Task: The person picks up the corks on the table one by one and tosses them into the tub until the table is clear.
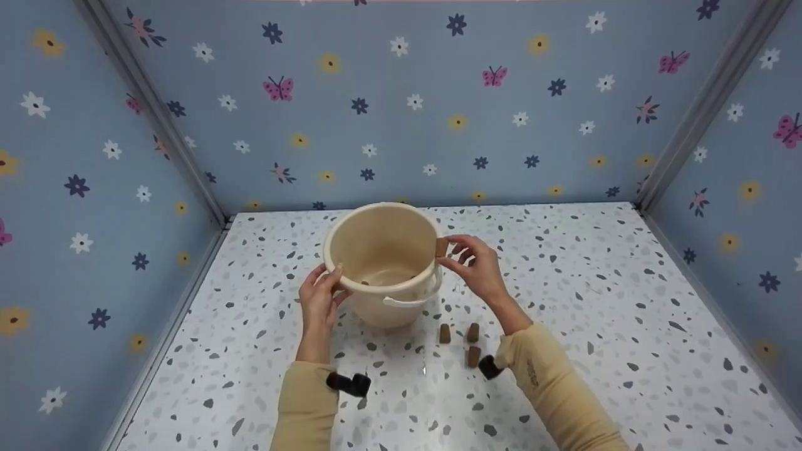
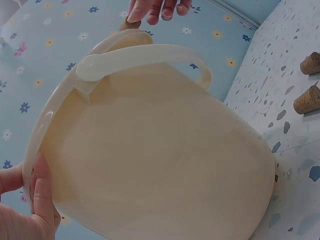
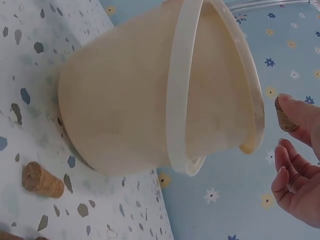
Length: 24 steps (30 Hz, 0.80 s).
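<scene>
A cream plastic bucket [image 1: 388, 307] with a white handle [image 1: 404, 302] stands on the speckled table, its mouth tilted toward the camera. My left hand [image 1: 321, 297] grips the bucket's rim at the left, thumb over the edge and fingers outside. At the right side of the rim, my right hand [image 1: 477, 266] pinches a cork stopper [image 3: 286, 117] between thumb and index finger. In the head view this cork overlaps the rim; the right wrist view has it just beyond the rim. Small dark bits show on the bucket's floor, mostly hidden by the near wall.
Three more corks stand on the table right of the bucket: one nearest it [image 1: 445, 333], another beside that cork [image 1: 473, 332] and a third closer to me [image 1: 474, 357]. Blue flowered panels [image 1: 413, 125] rise behind and at both sides.
</scene>
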{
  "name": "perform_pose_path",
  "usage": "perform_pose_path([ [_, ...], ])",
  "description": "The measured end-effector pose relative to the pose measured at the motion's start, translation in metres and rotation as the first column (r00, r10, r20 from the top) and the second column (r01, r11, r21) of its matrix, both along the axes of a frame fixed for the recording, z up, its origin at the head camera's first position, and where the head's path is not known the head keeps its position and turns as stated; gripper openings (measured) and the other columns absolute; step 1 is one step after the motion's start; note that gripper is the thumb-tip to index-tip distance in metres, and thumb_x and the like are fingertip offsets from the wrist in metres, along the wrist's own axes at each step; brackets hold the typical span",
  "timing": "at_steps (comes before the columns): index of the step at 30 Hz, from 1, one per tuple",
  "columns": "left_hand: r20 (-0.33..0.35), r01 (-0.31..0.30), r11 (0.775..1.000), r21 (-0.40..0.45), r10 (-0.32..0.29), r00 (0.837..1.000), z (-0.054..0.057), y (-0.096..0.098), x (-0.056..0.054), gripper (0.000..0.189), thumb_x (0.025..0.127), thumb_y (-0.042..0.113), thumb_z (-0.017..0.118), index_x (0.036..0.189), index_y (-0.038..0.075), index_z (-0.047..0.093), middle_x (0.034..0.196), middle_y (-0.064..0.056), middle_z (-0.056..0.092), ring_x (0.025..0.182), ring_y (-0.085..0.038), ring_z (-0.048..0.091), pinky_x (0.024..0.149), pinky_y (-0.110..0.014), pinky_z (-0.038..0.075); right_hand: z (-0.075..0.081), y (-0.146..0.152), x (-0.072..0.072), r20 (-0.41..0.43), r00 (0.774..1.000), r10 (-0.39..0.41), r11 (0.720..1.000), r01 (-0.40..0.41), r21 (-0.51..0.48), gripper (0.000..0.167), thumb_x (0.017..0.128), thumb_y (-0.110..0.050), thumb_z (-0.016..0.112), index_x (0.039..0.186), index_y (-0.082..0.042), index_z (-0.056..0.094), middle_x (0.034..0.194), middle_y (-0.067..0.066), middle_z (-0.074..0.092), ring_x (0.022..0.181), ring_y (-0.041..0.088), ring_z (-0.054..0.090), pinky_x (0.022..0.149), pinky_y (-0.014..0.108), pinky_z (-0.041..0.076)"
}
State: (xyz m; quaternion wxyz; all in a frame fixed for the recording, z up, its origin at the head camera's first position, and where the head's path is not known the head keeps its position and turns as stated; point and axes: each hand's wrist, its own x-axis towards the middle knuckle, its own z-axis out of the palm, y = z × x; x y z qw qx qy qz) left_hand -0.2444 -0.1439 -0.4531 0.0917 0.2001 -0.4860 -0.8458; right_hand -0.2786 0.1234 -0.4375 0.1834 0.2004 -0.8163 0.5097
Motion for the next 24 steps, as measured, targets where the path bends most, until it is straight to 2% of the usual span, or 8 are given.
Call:
perform_pose_path([
  [10,0.020,0.001,1.000,0.009,-0.001,1.000,0.001,0.000,0.001,0.044,0.083,0.006,0.061,0.123,-0.001,0.043,0.091,-0.010,0.056,0.062,-0.013,0.055,0.063,-0.030,0.053,0.015,-0.028,0.001,-0.026,0.998,0.053,0.997,-0.052,0.052,0.033,0.074,-0.021,0.072,0.104,-0.009,0.063,0.078,0.005,0.055,0.063,0.014,0.051,0.053,0.023,0.041],
  [14,0.021,0.001,1.000,0.012,-0.001,1.000,0.000,0.001,0.000,0.045,0.083,0.005,0.061,0.123,-0.001,0.043,0.090,-0.010,0.056,0.060,-0.013,0.054,0.061,-0.029,0.053,0.016,-0.036,-0.001,-0.013,0.997,0.072,0.996,-0.071,0.061,0.034,0.074,-0.020,0.073,0.103,-0.008,0.063,0.078,0.006,0.055,0.063,0.013,0.050,0.054,0.023,0.042],
  [20,0.014,-0.002,1.000,0.018,0.002,1.000,0.001,0.001,-0.001,0.044,0.082,0.005,0.062,0.122,-0.001,0.043,0.085,-0.007,0.057,0.059,-0.012,0.054,0.058,-0.027,0.052,0.017,-0.040,-0.003,0.026,0.995,0.093,0.994,-0.094,0.051,0.048,0.071,-0.023,0.075,0.112,-0.004,0.058,0.082,0.007,0.053,0.064,0.014,0.049,0.058,0.024,0.044],
  [24,-0.002,-0.006,1.000,0.027,0.006,1.000,0.000,0.000,0.000,0.044,0.082,0.003,0.061,0.121,-0.003,0.042,0.083,-0.009,0.055,0.056,-0.012,0.053,0.053,-0.026,0.051,0.016,-0.038,-0.002,0.040,0.994,0.098,0.994,-0.100,0.040,0.051,0.072,-0.024,0.074,0.115,-0.003,0.056,0.084,0.010,0.053,0.064,0.014,0.049,0.058,0.025,0.044],
])
